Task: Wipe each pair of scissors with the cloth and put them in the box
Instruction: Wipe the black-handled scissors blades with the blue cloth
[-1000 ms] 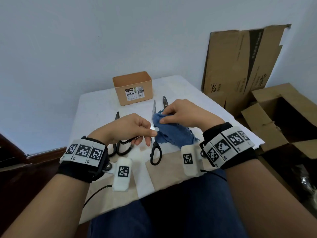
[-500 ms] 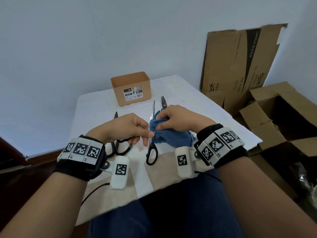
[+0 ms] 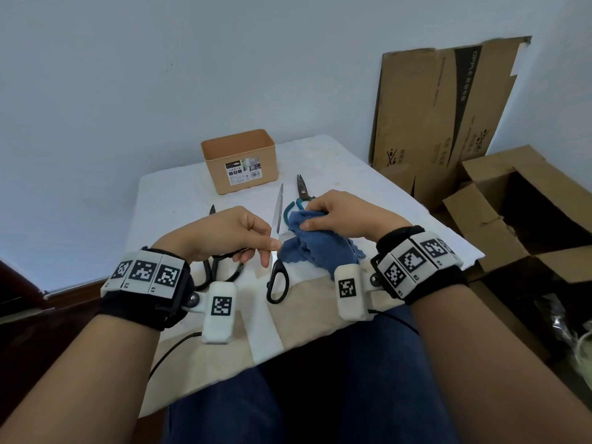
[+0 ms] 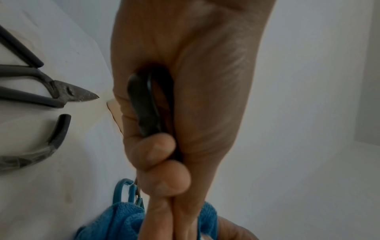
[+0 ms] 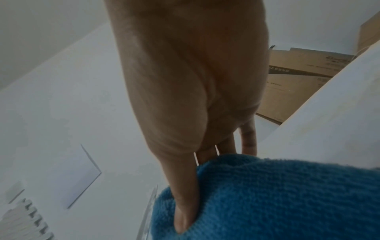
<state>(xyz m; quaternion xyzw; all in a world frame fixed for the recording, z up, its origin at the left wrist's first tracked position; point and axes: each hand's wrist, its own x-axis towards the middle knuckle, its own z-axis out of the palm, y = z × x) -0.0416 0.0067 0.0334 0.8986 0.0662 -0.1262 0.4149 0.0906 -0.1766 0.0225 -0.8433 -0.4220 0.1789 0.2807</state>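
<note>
My left hand (image 3: 268, 251) grips a pair of black-handled scissors (image 3: 277, 216) by the handle, its long silver blade pointing away from me over the table. The left wrist view shows my fingers curled round the black handle (image 4: 147, 105). My right hand (image 3: 308, 216) pinches a bunched blue cloth (image 3: 312, 248) against the blade's right side, thumb pressed into the cloth (image 5: 267, 194). Teal-handled shears (image 3: 300, 194) lie just behind the cloth. Dark scissors (image 3: 221, 270) lie on the table under my left hand. The tan box (image 3: 238, 161) stands open at the table's far side.
The small table (image 3: 179, 200) has a white cover, and its near edge reaches my lap. Flattened cardboard (image 3: 442, 116) leans on the wall to the right. An open cardboard carton (image 3: 519, 213) sits on the floor beside the table.
My right hand has slid the cloth a little down the blade and back up. My left hand keeps the same hold on the scissors.
</note>
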